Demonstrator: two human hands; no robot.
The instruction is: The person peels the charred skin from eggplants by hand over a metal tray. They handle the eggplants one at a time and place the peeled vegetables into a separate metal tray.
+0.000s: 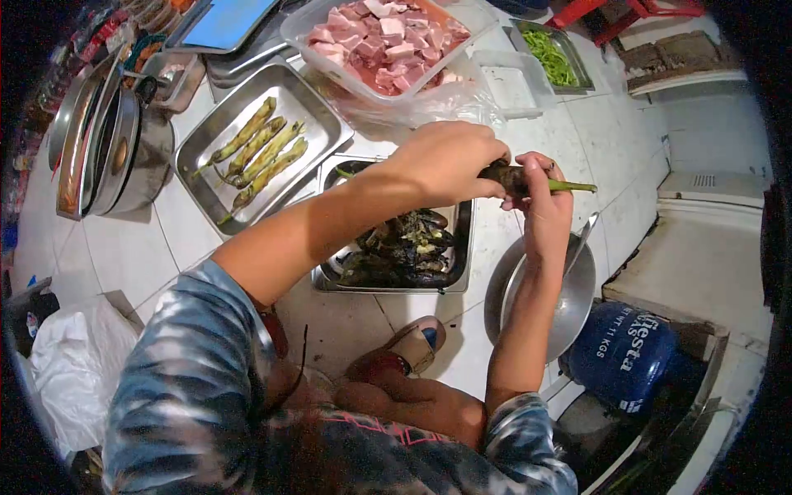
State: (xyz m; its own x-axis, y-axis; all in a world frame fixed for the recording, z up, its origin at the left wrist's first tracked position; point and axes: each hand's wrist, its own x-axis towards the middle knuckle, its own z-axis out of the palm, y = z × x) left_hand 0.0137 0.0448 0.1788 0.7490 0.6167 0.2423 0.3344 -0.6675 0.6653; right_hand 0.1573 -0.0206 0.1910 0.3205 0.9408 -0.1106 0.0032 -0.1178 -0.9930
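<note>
Both hands hold a charred eggplant (505,175) above the tiled floor. My left hand (458,161) pinches its dark end, fingers closed. My right hand (546,186) grips it near the green stem, which sticks out to the right. Partly under my left forearm is a metal tray (472,247) with blackened eggplants and skin scraps (412,247). Further left, another metal tray (194,136) holds several peeled, yellow-green eggplants (264,157) with stems on, lying side by side.
A plastic tub (301,37) of raw meat chunks stands at the back, near a tray of chopped greens (549,56). To my right are a metal bowl (577,289) with a utensil in it and a blue gas cylinder (623,351). Stacked pots (140,157) stand left.
</note>
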